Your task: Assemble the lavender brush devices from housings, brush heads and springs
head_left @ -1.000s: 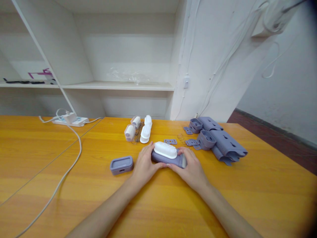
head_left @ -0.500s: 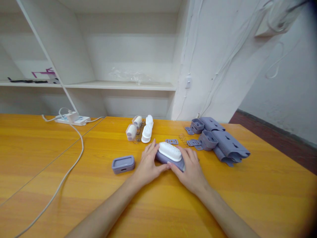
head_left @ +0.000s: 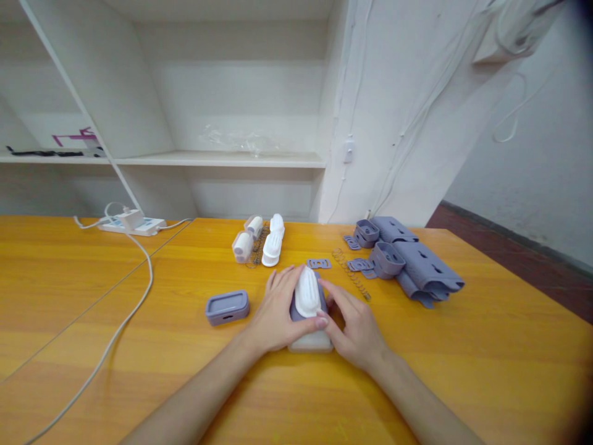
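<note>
A purple-grey scrub brush (head_left: pixel 307 293) with a white ribbed top and a pale translucent end stands on the table, lengthwise toward me. My left hand (head_left: pixel 277 314) wraps its left side, thumb laid across the near end of the white part. On the other side, my right hand (head_left: pixel 356 322) grips it with thumb and bent fingers, the thumb close to the left thumb. The hands partly hide the body. Left of them lies a purple-grey oblong cup (head_left: pixel 227 307). A coil spring (head_left: pixel 354 279) and a flat slotted plate (head_left: pixel 319 263) lie beyond.
White ribbed brush pieces (head_left: pixel 273 245), clear-and-white containers (head_left: pixel 243 246) and dark springs (head_left: pixel 257 248) sit at the back. Purple-grey housings (head_left: pixel 428 269), cups (head_left: pixel 386 259) and slotted plates (head_left: pixel 361 265) are grouped at right. A power strip (head_left: pixel 134 224) and white cable (head_left: pixel 147 290) lie left.
The brush has turned from crosswise to lengthwise, its translucent end now toward me. My right hand has shifted along its side, uncovering more of the spring.
</note>
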Demonstrator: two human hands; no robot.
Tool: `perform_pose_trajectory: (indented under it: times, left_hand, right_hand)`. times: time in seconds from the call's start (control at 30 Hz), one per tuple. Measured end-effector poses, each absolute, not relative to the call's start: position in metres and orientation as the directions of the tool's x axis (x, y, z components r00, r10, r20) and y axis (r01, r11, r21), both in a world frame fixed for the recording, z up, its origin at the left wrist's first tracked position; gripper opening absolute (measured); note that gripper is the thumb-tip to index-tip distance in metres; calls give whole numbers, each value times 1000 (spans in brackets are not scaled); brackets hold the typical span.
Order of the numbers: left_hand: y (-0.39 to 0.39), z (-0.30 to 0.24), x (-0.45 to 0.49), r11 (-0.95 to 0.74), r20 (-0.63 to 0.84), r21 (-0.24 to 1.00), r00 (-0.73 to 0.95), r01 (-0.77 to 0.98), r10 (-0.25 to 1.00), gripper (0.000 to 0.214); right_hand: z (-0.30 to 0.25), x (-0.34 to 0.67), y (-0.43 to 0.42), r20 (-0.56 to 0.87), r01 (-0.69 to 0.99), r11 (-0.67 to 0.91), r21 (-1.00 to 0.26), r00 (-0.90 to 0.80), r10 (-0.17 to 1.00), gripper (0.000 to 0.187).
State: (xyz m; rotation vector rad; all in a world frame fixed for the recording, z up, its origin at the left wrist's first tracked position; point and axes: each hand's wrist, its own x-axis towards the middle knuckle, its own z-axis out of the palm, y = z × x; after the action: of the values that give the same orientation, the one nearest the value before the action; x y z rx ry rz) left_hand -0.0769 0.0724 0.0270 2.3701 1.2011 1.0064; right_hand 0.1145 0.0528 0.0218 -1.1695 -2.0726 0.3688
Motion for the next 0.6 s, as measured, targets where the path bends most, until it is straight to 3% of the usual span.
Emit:
perform_pose_trajectory:
  times: [0.1, 0.3, 0.47, 0.6]
  left_hand:
    - [73, 26, -77, -594, 441, 568, 400, 569, 804, 90]
    - [76, 18, -80, -585, 424, 606, 404, 539, 811, 98]
    - [75, 20, -79, -561, 445, 633, 342, 533, 827, 89]
    - [77, 25, -76, -511, 472, 645, 230, 568, 851, 82]
  right_hand:
    - [21, 117, 56, 458, 605, 607, -515, -404, 791, 65]
    - [18, 121, 54, 302, 571, 641, -514, -578, 758, 85]
    - [19, 113, 50, 258, 635, 573, -517, -523, 812, 116]
    - [16, 109, 51, 259, 646, 532, -547, -474, 842, 121]
